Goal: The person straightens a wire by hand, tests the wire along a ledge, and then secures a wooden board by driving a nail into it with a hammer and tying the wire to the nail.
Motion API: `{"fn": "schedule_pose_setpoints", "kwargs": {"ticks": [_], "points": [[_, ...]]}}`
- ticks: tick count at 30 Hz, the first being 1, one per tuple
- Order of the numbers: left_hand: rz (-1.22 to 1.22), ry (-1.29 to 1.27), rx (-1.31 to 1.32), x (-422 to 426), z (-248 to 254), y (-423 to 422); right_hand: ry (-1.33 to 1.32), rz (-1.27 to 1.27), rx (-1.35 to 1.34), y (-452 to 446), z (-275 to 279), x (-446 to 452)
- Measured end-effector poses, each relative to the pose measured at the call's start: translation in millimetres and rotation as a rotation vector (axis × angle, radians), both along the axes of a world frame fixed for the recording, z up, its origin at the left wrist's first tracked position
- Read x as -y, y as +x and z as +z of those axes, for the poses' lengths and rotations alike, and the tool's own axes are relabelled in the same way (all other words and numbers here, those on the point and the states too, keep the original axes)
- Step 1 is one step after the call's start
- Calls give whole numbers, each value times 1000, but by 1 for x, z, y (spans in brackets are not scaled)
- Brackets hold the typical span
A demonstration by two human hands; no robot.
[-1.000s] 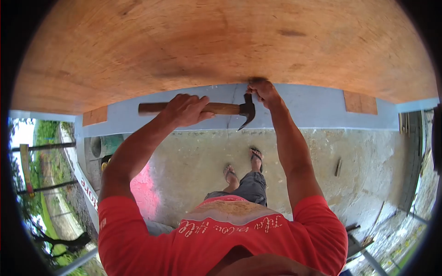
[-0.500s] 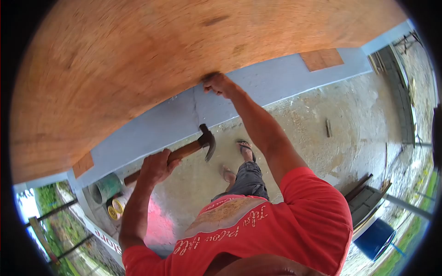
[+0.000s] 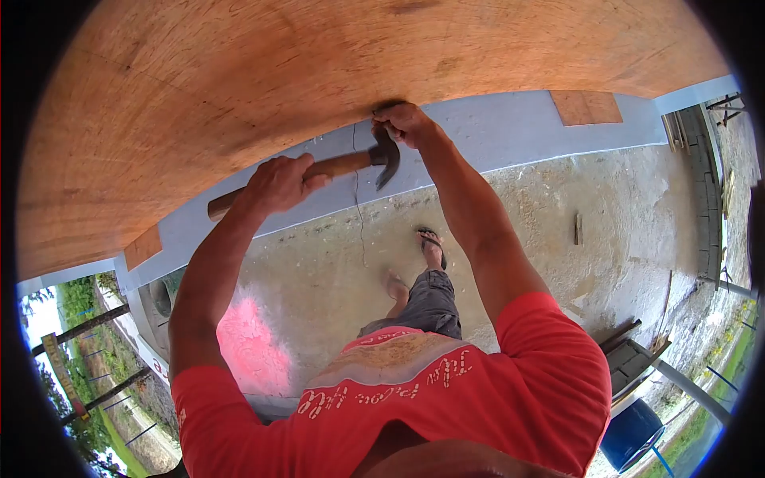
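Observation:
My left hand [image 3: 280, 182] is wrapped round the wooden handle of a claw hammer [image 3: 339, 165]. The hammer's dark head is up beside my right hand [image 3: 405, 123], with its claw pointing down. My right hand is closed in a pinch at the lower edge of a large brown wooden panel [image 3: 311, 72]; what its fingers hold is too small to make out. Behind the hammer runs a pale blue-grey wall strip [image 3: 494, 127] with a thin crack.
Two small wood pieces, one at the right [image 3: 586, 108] and one at the left [image 3: 143, 248], sit against the panel's edge. A short stick [image 3: 578, 229] lies on the concrete floor [image 3: 526, 199]. Pink paint [image 3: 251, 346] marks the floor. A blue bin [image 3: 632, 434] stands lower right.
The hammer dropped away from my right hand, then came back up to it. My right hand stays at the panel's edge. The view has turned and shifted.

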State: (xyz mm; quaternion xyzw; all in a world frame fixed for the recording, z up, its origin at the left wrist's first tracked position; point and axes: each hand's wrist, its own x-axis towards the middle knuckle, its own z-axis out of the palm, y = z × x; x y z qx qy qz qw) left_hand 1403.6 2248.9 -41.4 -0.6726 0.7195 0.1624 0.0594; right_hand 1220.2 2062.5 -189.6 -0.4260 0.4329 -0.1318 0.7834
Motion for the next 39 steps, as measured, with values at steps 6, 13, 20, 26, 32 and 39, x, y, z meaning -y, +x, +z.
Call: {"fn": "schedule_pose_setpoints", "kwargs": {"ticks": [6,13,20,26,32,39], "points": [[-152,29,-70,-8,13,-1,-19,10,-63,-2,10,0],[-35,-12,-15,-3,-7,3,-83,-27,-58,4,4,1],[-136,-44,30,4,-12,15,-96,-6,-69,1,10,-1],[-197,5,21,-17,3,-3,-267,-3,-131,-7,23,-5],[-300,18,-20,-35,14,-7,-1191,-164,-613,-23,-6,2],[-300,-44,82,1,-8,10,-1156,-146,-651,-23,-2,4]]}}
